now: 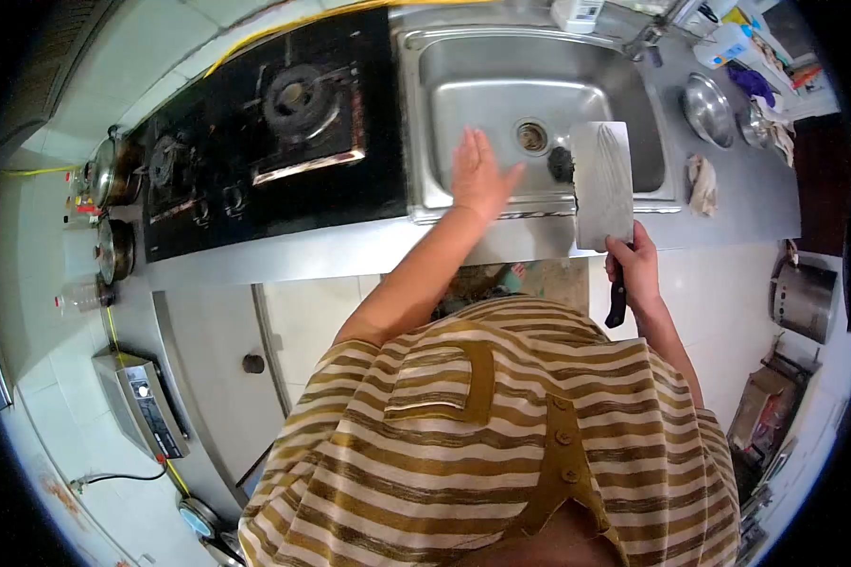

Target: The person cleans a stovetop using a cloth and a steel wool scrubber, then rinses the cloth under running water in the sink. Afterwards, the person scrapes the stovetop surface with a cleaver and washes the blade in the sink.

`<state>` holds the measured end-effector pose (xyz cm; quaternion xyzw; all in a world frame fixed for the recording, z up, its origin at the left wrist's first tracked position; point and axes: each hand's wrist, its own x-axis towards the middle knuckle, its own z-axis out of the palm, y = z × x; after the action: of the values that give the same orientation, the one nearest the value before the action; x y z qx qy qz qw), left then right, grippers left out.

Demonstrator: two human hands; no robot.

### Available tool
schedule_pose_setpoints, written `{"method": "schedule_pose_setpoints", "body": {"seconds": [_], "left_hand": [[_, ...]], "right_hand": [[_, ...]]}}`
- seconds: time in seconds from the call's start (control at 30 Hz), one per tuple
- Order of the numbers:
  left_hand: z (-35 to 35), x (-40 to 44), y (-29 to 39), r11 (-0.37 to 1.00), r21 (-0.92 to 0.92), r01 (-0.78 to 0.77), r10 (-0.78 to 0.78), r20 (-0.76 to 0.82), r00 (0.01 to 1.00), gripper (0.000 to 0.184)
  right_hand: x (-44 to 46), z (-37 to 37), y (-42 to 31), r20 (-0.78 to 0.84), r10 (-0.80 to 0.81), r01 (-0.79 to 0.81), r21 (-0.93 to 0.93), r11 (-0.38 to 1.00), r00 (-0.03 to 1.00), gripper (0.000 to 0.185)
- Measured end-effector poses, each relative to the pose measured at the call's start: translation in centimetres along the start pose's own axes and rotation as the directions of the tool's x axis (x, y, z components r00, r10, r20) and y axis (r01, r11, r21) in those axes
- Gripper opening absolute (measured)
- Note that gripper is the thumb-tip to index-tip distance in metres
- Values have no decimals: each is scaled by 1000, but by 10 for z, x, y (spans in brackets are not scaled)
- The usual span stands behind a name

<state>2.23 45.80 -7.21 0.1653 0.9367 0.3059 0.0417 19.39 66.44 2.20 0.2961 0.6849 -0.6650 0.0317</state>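
A cleaver point(603, 184) with a broad grey blade and black handle is in my right hand point(636, 267), whose fingers wrap round the handle near the counter's front edge. The blade points away from me, over the right part of the steel sink point(539, 71). My left hand point(482, 175) is open above the sink's left front part, fingers spread and holding nothing. Between the hands, a dark scrubber-like object point(561, 164) lies in the sink beside the drain point(531, 137), close to the blade's left edge.
Left of the sink is a black gas stove point(350, 180), with pots point(115, 250) further left. Metal bowls point(707, 111) and a crumpled cloth point(703, 186) lie on the right counter. The faucet point(648, 40) stands behind the sink.
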Motion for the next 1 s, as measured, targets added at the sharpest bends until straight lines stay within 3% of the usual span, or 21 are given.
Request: {"method": "schedule_pose_setpoints", "body": {"seconds": [0.07, 0.17, 0.2, 0.23, 0.33, 0.43, 0.5, 0.53, 0.6, 0.63, 0.67, 0.7, 0.77, 0.83, 0.87, 0.9, 0.93, 0.97, 1.0], "left_hand": [[4, 16, 2, 962, 272, 10, -40, 106, 994, 74], [-15, 24, -6, 978, 201, -51, 17, 169, 985, 48], [-23, 23, 2, 988, 148, 44, -65, 139, 988, 42], [-13, 29, -15, 989, 144, 33, -46, 86, 995, 33], [-25, 37, 3, 979, 199, -38, 11, 135, 991, 21], [-20, 47, 15, 980, 198, -32, -10, 209, 978, 20], [1, 43, 25, 871, 483, -96, 173, -118, 978, 34], [3, 50, 33, 879, 464, -110, 188, -125, 974, 34], [3, 61, 43, 955, 295, 2, -55, 170, 984, 51], [8, 65, 42, 959, 285, -3, -46, 165, 985, 51], [15, 69, 42, 962, 248, -113, 70, 175, 982, 46], [21, 77, 40, 953, 215, -214, 179, 171, 969, 41], [21, 85, 48, 960, 57, -276, 244, 322, 915, 34], [17, 83, 56, 964, -15, -265, 258, 286, 923, 31], [18, 81, 63, 957, -92, -275, 290, 277, 916, 29], [24, 82, 65, 961, -100, -258, 276, 263, 924, 29], [29, 86, 61, 964, -142, -223, 260, 362, 895, 30], [33, 89, 55, 969, -174, -176, 237, 451, 860, 32], [37, 87, 52, 970, -170, -176, 233, 424, 875, 31]], "right_hand": [[9, -26, -6, -22, 0, 1, 21, 1000, 1000, 21], [25, -60, 2, -51, 17, -12, 104, 995, 999, 21], [29, -68, 2, -58, 28, -19, 159, 987, 998, 20], [32, -73, 3, -63, 37, -22, 216, 976, 997, 19], [44, -87, 8, -86, 88, -62, 268, 961, 992, 13], [59, -99, 16, -97, 136, -100, 306, 947, 986, 13], [64, -105, 14, -95, 151, -117, 296, 948, 984, 15], [64, -104, 5, -125, 166, -121, 307, 944, 978, 18], [62, -99, -14, -131, 168, -115, 340, 933, 977, 25], [64, -99, -19, -139, 159, -105, 334, 937, 977, 25], [67, -97, -23, -166, 167, -109, 312, 944, 972, 19], [74, -93, -29, -183, 170, -113, 286, 951, 968, 13], [89, -92, -40, -139, 128, -120, 62, 991, 982, 17], [104, -92, -56, -136, 97, -125, -217, 968, 986, 19], [114, -97, -61, -126, 92, -120, -239, 964, 988, 19], [129, -102, -64, -107, 27, -71, -436, 897, 994, 18], [146, -104, -65, -63, -39, -7, -611, 792, 997, 17], [165, -113, -58, -22, -46, 23, -623, 782, 999, 17], [192, -128, -45, 79, -329, 287, -703, 651, 941, 21]]}}
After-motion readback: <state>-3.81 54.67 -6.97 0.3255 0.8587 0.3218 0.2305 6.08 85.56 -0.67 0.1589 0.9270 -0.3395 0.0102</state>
